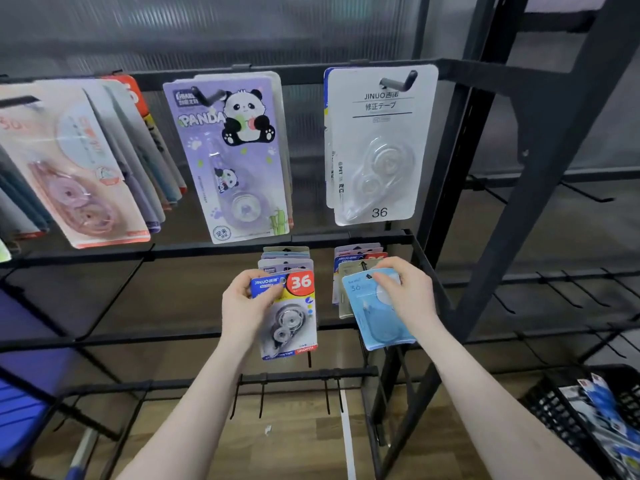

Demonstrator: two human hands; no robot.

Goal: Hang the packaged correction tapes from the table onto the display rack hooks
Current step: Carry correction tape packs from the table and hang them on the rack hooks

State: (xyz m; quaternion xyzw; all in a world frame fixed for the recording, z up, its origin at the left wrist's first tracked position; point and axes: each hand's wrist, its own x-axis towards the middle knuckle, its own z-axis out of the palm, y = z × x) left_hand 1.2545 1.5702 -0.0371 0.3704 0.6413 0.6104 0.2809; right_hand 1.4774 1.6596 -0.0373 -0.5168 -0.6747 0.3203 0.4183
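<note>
Black metal display rack [346, 239], tiered, with rows of hooks; translucent ribbed panel behind.

Upper tier, left to right: a fanned stack of packs fronted by a pink correction tape pack [74, 171]; a purple panda correction tape pack [232, 154] leading a short stack on its hook; a white JINUO correction tape pack [377, 143], marked 36, leading another short stack on a hook [398, 83].

Middle tier: two stacks of hung packs, one behind each hand.

Left hand [246, 306]: fingers curled round the left edge of a blue-and-red JINUO correction tape pack [294, 317], thumb pressed on the card's front near the top. The pack is marked 36 in a red circle and is held upright, just in front of the left stack on the middle tier. Whether its hole is on the hook cannot be told.

Right hand [408, 292]: fingers and thumb pinch the top of a light blue correction tape pack [375, 313], held tilted at the front of the right stack, with the hook tip at the card's top edge.

Lower tier: a bar with bare black hooks [294, 393], near the forearms.

Near right corner: a black mesh basket [554, 410] holding more packaged items, mostly blue and white. Wooden floor below.
</note>
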